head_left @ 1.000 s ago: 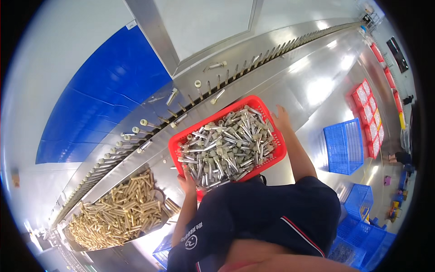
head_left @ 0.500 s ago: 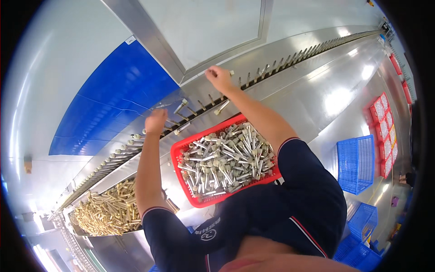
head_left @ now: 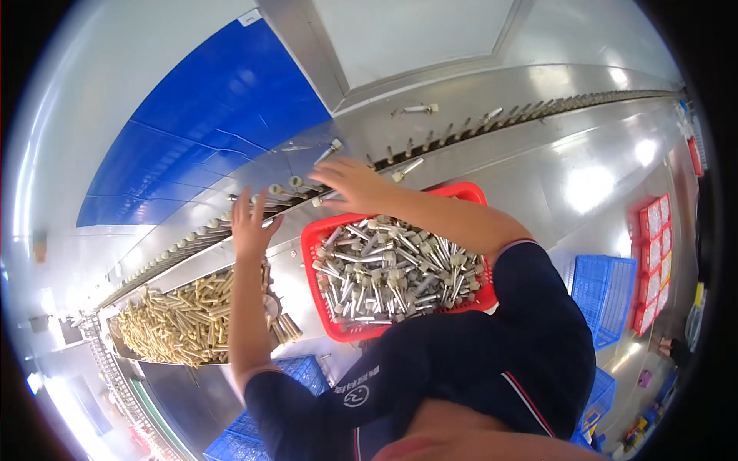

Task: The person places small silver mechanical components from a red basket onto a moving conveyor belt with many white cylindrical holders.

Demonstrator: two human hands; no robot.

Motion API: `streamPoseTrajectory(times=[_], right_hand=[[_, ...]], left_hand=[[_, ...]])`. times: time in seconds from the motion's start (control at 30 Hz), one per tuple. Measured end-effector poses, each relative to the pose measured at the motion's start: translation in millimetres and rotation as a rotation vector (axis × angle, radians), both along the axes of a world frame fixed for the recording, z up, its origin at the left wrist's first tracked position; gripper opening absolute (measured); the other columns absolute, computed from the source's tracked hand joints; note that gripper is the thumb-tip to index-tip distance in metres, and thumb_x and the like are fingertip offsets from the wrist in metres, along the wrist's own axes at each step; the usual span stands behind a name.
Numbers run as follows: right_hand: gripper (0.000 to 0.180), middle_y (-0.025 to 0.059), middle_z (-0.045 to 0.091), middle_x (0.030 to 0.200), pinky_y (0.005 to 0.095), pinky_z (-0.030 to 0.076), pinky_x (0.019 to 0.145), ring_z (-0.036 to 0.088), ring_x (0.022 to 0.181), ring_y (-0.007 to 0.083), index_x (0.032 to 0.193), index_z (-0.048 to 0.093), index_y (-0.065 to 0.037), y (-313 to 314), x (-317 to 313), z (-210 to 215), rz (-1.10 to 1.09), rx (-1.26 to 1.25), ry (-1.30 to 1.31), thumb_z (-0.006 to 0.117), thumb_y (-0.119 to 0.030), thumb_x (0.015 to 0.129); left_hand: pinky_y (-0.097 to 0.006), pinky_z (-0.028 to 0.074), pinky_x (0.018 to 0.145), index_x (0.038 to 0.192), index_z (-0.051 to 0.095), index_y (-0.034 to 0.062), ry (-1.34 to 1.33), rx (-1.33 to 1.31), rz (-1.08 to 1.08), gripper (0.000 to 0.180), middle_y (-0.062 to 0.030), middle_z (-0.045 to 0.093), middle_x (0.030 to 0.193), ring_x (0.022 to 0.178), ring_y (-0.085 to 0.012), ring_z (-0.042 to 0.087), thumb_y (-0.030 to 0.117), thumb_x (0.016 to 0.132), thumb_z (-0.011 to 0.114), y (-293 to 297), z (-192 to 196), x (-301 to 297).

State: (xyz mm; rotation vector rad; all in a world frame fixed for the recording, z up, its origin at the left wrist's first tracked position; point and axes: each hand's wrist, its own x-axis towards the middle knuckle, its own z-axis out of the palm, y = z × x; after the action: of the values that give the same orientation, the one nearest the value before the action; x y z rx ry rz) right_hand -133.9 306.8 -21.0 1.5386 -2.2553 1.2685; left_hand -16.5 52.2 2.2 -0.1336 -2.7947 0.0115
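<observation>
"What's the table (head_left: pixel 530 165) made of?"

"Metal, by the look of it, smooth and shiny enough to throw the lights back in white patches."

"And the red basket (head_left: pixel 361 333)?"

"Plastic, with a soft gloss along its smooth rim."

"The silver tubes (head_left: pixel 398 297) in it look polished."

"Bright metal, yes, though their pale caps (head_left: pixel 396 274) are duller, nearly matt."

"What about the gold tubes (head_left: pixel 184 323)?"

"A brassy, metallic sheen."

"And that blue sheet (head_left: pixel 192 138)?"

"Glossy, like plastic film, smooth apart from some creases. The blue crate (head_left: pixel 603 296) is plastic too, an open lattice."

"The dark shirt (head_left: pixel 477 353)?"

"Soft, matt cloth."
</observation>
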Motion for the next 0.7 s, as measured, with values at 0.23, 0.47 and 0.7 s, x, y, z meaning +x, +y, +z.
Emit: streamPoseTrajectory(times=[0.23,0.47,0.7], right_hand=[[0.035,0.0155,0.066,0.083,0.0467,0.050,0.068,0.063,0.079,0.0351,0.088,0.067,-0.011,-94,-59,-34,0.167,0.486,-0.070,0.061,-0.043,0.076],[0.031,0.0125,0.063,0.080,0.0419,0.047,0.063,0.061,0.075,0.0317,0.086,0.063,-0.008,-60,-88,-19,0.205,0.295,-0.039,0.062,-0.038,0.080],[0.052,0.0108,0.059,0.100,0.0401,0.044,0.079,0.056,0.095,0.0279,0.114,0.057,-0.014,69,5,33,0.355,0.574,-0.170,0.069,-0.042,0.072]], left_hand=[[-0.042,0.051,0.061,0.116,0.050,0.0179,-0.332,-0.044,-0.104,0.039,-0.0131,0.063,0.090,0.080,-0.0315,0.063,0.027,0.081,0.064,-35,-70,-74],[-0.039,0.051,0.061,0.110,0.055,0.0142,-0.216,0.233,-0.337,0.026,-0.0117,0.063,0.084,0.074,-0.0290,0.063,0.020,0.084,0.058,3,6,-106],[-0.044,0.043,0.090,0.121,0.053,0.0142,-0.491,0.384,-0.647,0.051,-0.0136,0.048,0.128,0.110,-0.0324,0.052,0.032,0.075,0.068,105,38,-3]])
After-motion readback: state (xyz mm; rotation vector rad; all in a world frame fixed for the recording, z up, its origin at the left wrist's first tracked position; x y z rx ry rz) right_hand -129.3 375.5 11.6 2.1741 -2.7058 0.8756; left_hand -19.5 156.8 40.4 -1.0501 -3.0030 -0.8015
